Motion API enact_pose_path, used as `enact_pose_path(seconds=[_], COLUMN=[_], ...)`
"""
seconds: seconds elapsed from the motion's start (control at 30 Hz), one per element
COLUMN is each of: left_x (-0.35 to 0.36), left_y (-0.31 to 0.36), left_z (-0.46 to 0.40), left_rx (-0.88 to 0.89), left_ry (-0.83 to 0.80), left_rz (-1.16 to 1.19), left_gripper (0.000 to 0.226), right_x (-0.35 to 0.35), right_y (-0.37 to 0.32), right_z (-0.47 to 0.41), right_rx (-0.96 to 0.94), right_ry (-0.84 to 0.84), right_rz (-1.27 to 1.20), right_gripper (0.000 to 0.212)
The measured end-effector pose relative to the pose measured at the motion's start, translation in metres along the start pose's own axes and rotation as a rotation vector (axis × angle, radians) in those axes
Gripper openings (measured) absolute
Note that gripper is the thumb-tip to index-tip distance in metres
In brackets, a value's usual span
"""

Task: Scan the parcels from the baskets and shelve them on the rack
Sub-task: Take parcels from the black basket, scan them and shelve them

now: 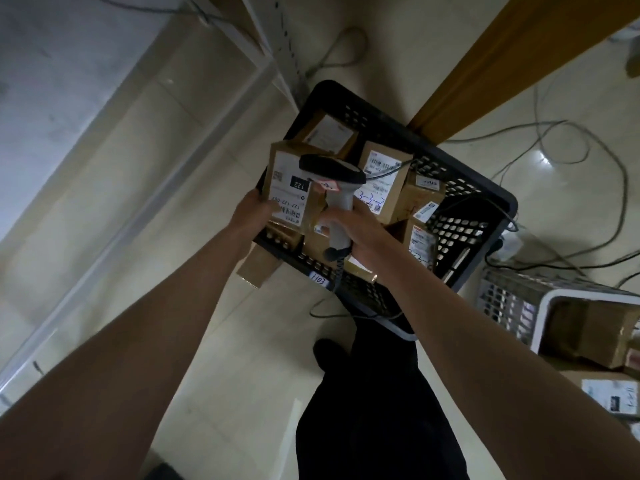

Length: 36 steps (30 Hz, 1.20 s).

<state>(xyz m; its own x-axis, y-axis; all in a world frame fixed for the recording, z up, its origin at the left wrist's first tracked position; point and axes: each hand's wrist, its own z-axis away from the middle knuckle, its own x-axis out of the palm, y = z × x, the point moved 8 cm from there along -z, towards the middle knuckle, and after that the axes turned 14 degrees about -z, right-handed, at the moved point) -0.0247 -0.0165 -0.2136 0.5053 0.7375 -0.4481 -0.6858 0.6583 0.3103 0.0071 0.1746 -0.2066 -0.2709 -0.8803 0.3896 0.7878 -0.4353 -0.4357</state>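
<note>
Cardboard is what the left hand (254,211) is holding: a small brown parcel (294,188) lifted clear above the black plastic basket (485,209), gripped at its near left edge with the thumb laid across the white shipping label (289,194), which is turned up toward the person so the barcode faces the reader. From that hand the parcel sits at about one o'clock, touching it. Just to the right, the right hand (353,230) is wrapped around the pale grip of a handheld barcode scanner (334,188); its dark head reaches over the parcel's far right corner toward eleven o'clock, and its coiled cord drops toward the floor. That aim looks like the scanning step itself, though I see no beam on the label. Beneath both hands the basket holds several more labelled boxes, so much of the work seems left. Further right, at about four o'clock, a white basket (550,303) carries more cartons. The metal rack upright (277,46) stands at eleven o'clock, well apart from the parcel.
</note>
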Motion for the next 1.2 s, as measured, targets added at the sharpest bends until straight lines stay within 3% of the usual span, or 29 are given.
enact_pose_path(seconds=[0.1, 0.23, 0.4, 0.67, 0.83, 1.2], left_x=[0.01, 0.003, -0.017, -0.061, -0.092, -0.217], left_y=[0.008, 0.008, 0.009, 0.021, 0.014, -0.047], left_z=[0.012, 0.048, 0.121, 0.272, 0.378, 0.581], left_rx=[0.059, 0.037, 0.045, 0.149, 0.238, 0.359], left_ry=[-0.037, 0.063, 0.114, 0.128, 0.249, 0.519], left_rz=[-0.02, 0.149, 0.294, 0.303, 0.421, 0.613], left_gripper=[0.038, 0.044, 0.037, 0.029, 0.028, 0.036], right_x=[0.003, 0.01, 0.019, 0.063, 0.116, 0.283], right_y=[0.001, -0.009, -0.036, -0.077, -0.098, -0.124], right_z=[0.0, 0.027, 0.097, 0.227, 0.313, 0.498], right_rx=[0.014, -0.016, -0.081, -0.092, -0.096, -0.279], right_ry=[-0.02, -0.046, -0.133, -0.28, -0.354, -0.643], right_rz=[-0.078, -0.1, -0.1, -0.158, -0.163, 0.156], right_gripper=[0.041, 0.045, 0.034, 0.036, 0.034, 0.047])
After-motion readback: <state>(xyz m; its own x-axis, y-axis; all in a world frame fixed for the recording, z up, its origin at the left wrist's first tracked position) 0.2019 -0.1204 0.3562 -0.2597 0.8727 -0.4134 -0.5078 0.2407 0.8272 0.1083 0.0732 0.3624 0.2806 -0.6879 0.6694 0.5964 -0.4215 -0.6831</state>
